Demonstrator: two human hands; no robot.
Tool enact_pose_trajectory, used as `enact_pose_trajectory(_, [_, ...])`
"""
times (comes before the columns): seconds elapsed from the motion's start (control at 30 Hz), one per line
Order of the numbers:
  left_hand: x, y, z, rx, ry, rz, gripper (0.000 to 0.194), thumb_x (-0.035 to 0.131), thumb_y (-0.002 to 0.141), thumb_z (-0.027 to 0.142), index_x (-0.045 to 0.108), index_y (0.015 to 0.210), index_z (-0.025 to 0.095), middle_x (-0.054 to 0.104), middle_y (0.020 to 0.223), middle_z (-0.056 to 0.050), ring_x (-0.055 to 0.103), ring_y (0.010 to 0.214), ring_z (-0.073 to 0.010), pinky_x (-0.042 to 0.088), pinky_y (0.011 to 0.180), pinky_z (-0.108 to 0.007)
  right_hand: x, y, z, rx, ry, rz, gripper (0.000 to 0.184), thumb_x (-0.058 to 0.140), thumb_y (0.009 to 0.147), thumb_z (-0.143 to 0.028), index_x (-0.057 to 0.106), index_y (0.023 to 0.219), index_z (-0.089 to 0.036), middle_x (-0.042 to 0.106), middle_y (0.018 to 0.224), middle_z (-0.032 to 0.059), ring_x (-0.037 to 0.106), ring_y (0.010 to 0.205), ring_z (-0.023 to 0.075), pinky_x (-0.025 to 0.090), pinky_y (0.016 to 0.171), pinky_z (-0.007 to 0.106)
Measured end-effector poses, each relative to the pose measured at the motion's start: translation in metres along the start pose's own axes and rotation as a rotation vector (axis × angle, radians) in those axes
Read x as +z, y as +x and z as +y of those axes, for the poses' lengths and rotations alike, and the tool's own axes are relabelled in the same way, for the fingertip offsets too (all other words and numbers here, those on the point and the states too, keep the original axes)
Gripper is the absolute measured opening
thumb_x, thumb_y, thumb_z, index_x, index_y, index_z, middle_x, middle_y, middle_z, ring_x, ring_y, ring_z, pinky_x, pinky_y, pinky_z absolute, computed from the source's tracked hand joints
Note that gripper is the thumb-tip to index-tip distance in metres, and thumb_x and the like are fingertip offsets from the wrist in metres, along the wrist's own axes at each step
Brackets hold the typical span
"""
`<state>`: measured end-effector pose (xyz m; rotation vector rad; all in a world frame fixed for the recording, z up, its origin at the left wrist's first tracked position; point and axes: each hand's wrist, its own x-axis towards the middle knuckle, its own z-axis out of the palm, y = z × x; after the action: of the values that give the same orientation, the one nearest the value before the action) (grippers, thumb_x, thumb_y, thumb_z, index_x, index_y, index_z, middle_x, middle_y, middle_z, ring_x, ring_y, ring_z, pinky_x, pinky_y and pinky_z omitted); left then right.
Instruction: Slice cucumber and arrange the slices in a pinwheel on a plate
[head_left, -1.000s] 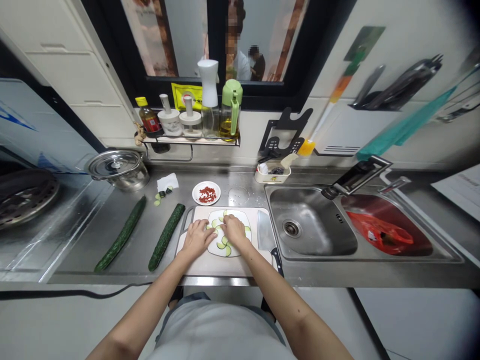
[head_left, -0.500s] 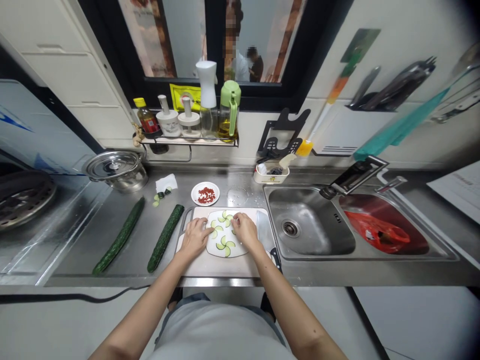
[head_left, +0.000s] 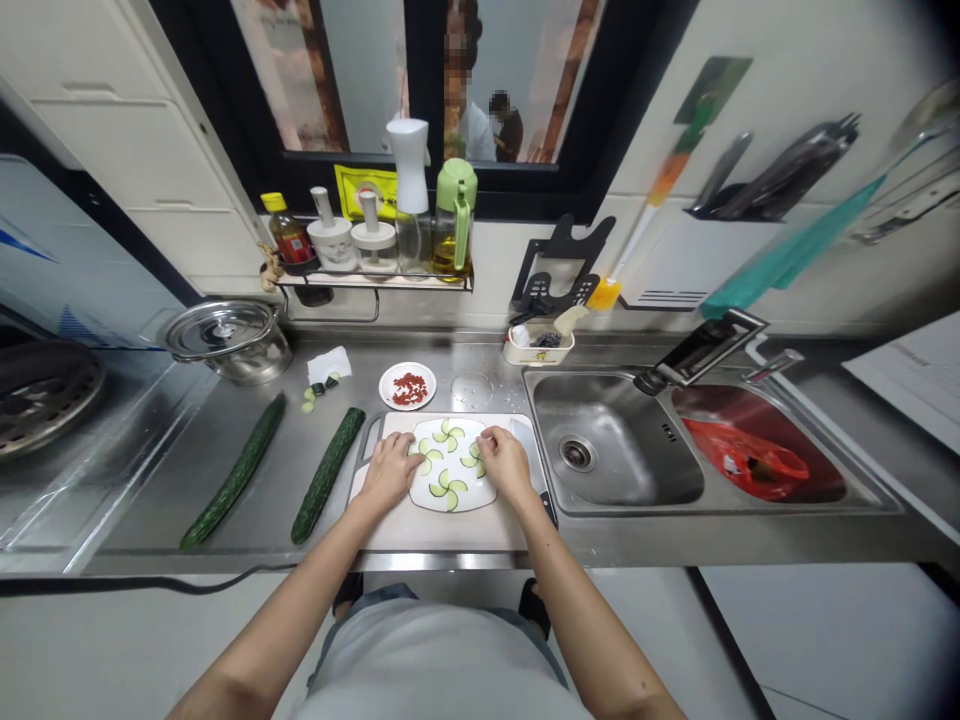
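Observation:
A white plate (head_left: 448, 470) with several half-moon cucumber slices (head_left: 450, 432) laid in a ring sits on a pale cutting board (head_left: 439, 530). My left hand (head_left: 390, 470) curls over the plate's left rim and holds it. My right hand (head_left: 507, 463) is at the plate's right rim, fingertips pinched on a slice (head_left: 474, 460) there. A cleaver lies under my right hand; only its dark handle (head_left: 551, 510) and a bit of blade show.
Two whole cucumbers (head_left: 328, 472) (head_left: 234, 470) lie left of the board, with cut ends (head_left: 315, 392) by a tissue. A small dish of red bits (head_left: 406, 385) stands behind. A sink (head_left: 607, 450) is right, a lidded pot (head_left: 225, 340) far left, a bottle rack (head_left: 375, 240) behind.
My right hand has moved from the plate's middle to its right rim, uncovering the ring of slices. My left hand has stayed at the left rim.

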<state>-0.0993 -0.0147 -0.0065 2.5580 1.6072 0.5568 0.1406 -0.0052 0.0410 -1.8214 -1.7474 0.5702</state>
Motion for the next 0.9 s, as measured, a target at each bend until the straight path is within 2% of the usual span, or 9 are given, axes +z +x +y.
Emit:
enact_pose_trajectory(0.1, [-0.001,0.001,0.001,-0.094,-0.054,0.104,0.027,0.053,0.081,0.014,0.072,0.096,0.026,0.058,0.112,-0.008,0.049,0.106,-0.0261,0.039,0.090,-0.042,-0.011,-0.003,0.006,-0.012,0.136,0.154,0.027,0.047,0.085,-0.036,0.065,0.092,-0.017,0.062,0.075,0.0020,0.054,0.068,0.0143,0.039,0.066,0.025])
enact_pose_trajectory(0.27, [-0.010,-0.005,0.000,-0.348,-0.181,0.440,0.025,0.049,0.085,0.020,0.068,0.101,0.022,0.060,0.103,-0.007,0.053,0.100,-0.0235,0.040,0.090,-0.039,-0.040,-0.013,0.014,-0.026,0.338,0.481,0.031,0.051,0.084,-0.041,0.064,0.096,-0.016,0.064,0.080,0.0041,0.055,0.070,0.0144,0.044,0.065,0.026])
enact_pose_trajectory(0.4, [-0.016,-0.017,-0.003,-0.415,-0.248,0.566,0.024,0.049,0.086,0.026,0.066,0.103,0.020,0.060,0.100,-0.008,0.054,0.101,-0.0226,0.040,0.092,-0.038,-0.059,-0.022,0.019,0.010,0.420,0.581,0.032,0.055,0.082,-0.043,0.064,0.095,-0.015,0.065,0.082,0.0051,0.057,0.069,0.0138,0.046,0.064,0.026])
enact_pose_trajectory(0.5, [-0.012,-0.029,-0.002,-0.432,-0.273,0.585,0.025,0.049,0.087,0.027,0.064,0.104,0.018,0.061,0.102,-0.008,0.055,0.101,-0.0222,0.041,0.092,-0.037,-0.062,-0.026,0.023,0.018,0.413,0.585,0.033,0.056,0.082,-0.044,0.064,0.095,-0.015,0.065,0.081,0.0049,0.057,0.069,0.0138,0.046,0.064,0.026])
enact_pose_trajectory(0.63, [0.004,-0.048,0.009,-0.438,-0.303,0.573,0.026,0.048,0.088,0.029,0.063,0.106,0.017,0.061,0.104,-0.009,0.055,0.103,-0.0225,0.042,0.093,-0.039,-0.053,-0.023,0.026,0.010,0.394,0.528,0.033,0.056,0.082,-0.043,0.064,0.094,-0.014,0.064,0.077,0.0044,0.056,0.067,0.0139,0.045,0.063,0.026])
enact_pose_trajectory(0.77, [0.017,-0.063,0.023,-0.457,-0.339,0.499,0.027,0.047,0.089,0.031,0.062,0.107,0.018,0.061,0.106,-0.009,0.055,0.104,-0.0233,0.043,0.093,-0.040,-0.039,-0.005,0.011,-0.051,0.334,0.377,0.030,0.053,0.083,-0.042,0.065,0.091,-0.016,0.065,0.077,0.0036,0.056,0.066,0.0141,0.044,0.063,0.025])
enact_pose_trajectory(0.9, [0.017,-0.068,0.033,-0.460,-0.367,0.441,0.027,0.047,0.089,0.033,0.063,0.106,0.019,0.062,0.103,-0.009,0.056,0.100,-0.0233,0.045,0.090,-0.041,-0.020,0.031,-0.019,-0.188,0.166,0.147,0.025,0.048,0.085,-0.034,0.066,0.087,-0.018,0.065,0.078,0.0031,0.056,0.071,0.0147,0.042,0.067,0.024])
